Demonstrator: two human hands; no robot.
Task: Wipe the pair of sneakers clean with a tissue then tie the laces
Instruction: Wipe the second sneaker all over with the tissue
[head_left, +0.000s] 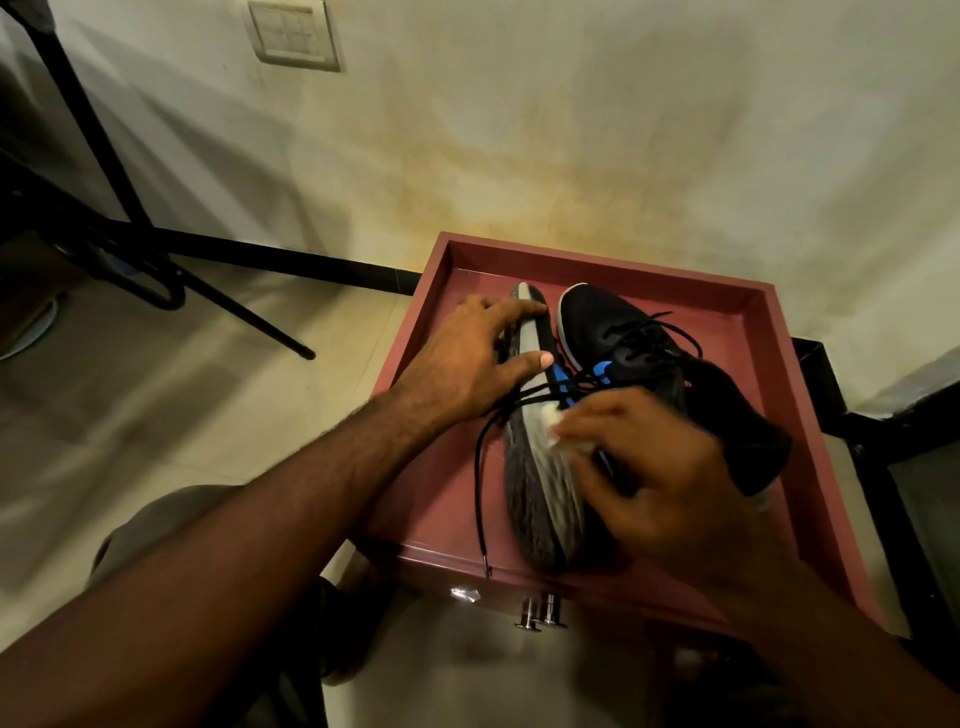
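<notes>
Looks like we're mid-wipe: left hand (470, 364) flat, fingers spread, pinning the tipped-over black sneaker with the grey sole (535, 467) in the red wooden tray (727, 299), right hand (654, 467) pinching a white tissue (563, 441) against its midsole, laces (480, 488) loose, upright sneaker (649, 364) probably next.

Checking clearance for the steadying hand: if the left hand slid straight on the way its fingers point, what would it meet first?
The left hand points toward the upright black sneaker just past the tipped one's sole, probably its toe first; depth is unclear.
</notes>
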